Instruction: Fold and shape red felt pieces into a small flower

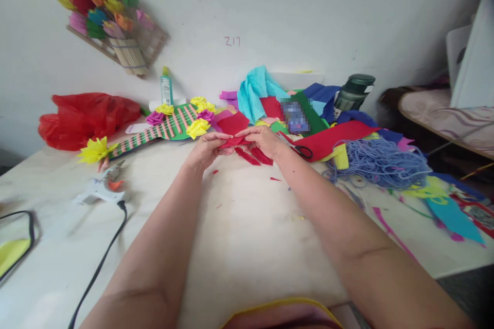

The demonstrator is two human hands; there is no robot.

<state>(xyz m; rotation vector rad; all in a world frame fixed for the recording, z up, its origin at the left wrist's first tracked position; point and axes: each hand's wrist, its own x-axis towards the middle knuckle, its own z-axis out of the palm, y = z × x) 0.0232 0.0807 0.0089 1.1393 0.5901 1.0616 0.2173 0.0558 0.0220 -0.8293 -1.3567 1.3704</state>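
Note:
My left hand (206, 148) and my right hand (264, 141) meet over the middle of the table, both pinching one small red felt piece (232, 141) between the fingertips. Several cut red felt strips (252, 156) lie on the table just below and right of my hands. A larger red felt sheet (233, 123) sits right behind them. Black-handled scissors (303, 151) rest just right of my right hand.
A white glue gun (101, 190) with a black cord (101, 262) lies at left. Behind it are a striped green board with paper flowers (170, 124), a glue bottle (166, 87) and a red plastic bag (87, 115). Felt scraps, blue yarn (376, 162) and a dark jar (353, 91) crowd the right.

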